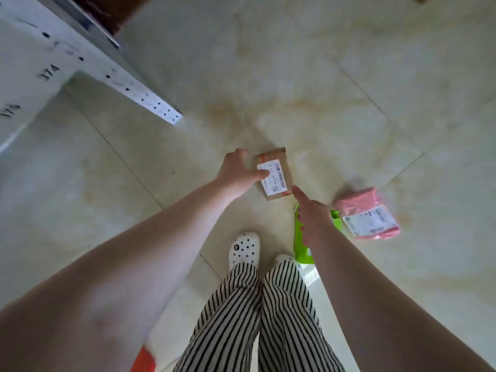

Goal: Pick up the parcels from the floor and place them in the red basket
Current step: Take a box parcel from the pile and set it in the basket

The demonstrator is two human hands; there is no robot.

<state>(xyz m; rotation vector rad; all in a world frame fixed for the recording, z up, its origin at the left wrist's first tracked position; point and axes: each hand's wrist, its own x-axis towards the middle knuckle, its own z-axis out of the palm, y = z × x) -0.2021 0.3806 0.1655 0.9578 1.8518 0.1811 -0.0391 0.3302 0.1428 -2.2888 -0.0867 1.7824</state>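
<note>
Left hand [239, 170]: fingers curled over the left edge of a brown parcel [276, 178], thumb on its white label. Right hand [312, 218]: fingers straight and together, tips at the parcel's near right corner. The brown parcel lies flat on the tiled floor [349, 89]. Right of it lie a green parcel [302, 248], partly under the right arm, and a pink parcel [367, 213]. A red shape [143, 361], possibly the basket, sits at the near left edge. At least 3 parcels remain unplaced.
</note>
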